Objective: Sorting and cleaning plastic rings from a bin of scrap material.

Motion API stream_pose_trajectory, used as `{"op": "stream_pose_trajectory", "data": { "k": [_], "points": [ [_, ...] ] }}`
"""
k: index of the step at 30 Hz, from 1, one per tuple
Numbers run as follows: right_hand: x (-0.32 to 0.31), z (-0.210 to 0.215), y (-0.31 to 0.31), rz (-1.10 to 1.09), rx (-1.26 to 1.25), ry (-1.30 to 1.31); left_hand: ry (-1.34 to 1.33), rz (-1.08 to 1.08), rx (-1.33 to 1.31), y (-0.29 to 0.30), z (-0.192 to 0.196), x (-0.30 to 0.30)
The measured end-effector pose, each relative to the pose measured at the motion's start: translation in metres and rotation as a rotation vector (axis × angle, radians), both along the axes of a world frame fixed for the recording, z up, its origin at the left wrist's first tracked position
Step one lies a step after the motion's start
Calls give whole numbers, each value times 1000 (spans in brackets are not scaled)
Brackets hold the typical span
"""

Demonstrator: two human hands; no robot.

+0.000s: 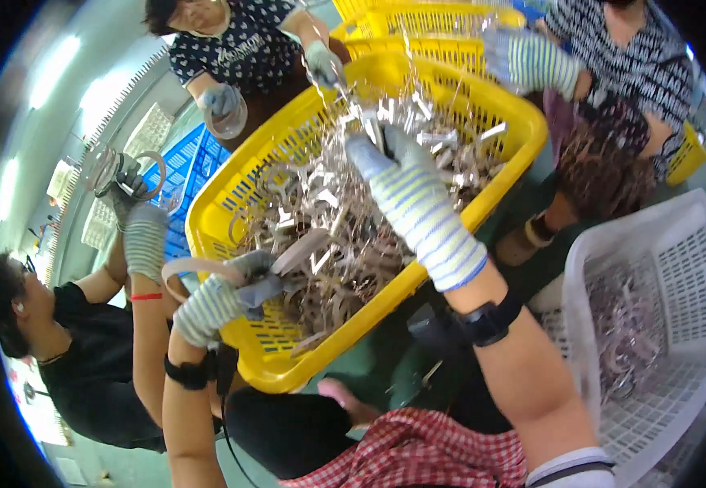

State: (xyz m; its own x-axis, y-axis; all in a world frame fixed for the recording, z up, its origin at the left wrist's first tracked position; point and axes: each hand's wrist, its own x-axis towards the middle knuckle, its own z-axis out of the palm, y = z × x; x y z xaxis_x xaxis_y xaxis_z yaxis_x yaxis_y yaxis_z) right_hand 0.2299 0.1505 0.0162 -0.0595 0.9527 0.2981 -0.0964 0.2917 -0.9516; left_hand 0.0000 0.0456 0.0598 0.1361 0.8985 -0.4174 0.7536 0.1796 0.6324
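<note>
Both my hands wear striped knit gloves with grey palms. My left hand (223, 302) is closed at the near left rim of a yellow plastic basket (418, 275), gripping a pale curved plastic band (180, 270). Another pale band (300, 250) sticks out by its fingertips. Over the middle of the basket reaches my right hand (406, 189), its thumb and fingers pinched around a small shiny silvery piece (371, 128). Beneath both hands lies a tangled heap of pale curved bands and shiny scraps (353, 236). My right fingertips are partly lost among the glare.
A white basket (653, 236) with similar scraps stands at the right. Blue crates (190, 175) and more yellow baskets (418, 24) lie beyond. Gloved co-workers surround the basket: one at left holds clear rings (154, 177), one at far left a clear round piece (227, 122), another at far right.
</note>
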Motion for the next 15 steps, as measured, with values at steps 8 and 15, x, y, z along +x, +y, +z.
{"op": "stream_pose_trajectory", "data": {
  "k": [8, 15],
  "points": [
    [1, -11, -8, 125, -53, -12, -969, 363, 288, -24, -45, 25],
    [-6, 7, -38, 147, -59, -68, -1130, 388, 208, -27, -63, 7]
  ]
}}
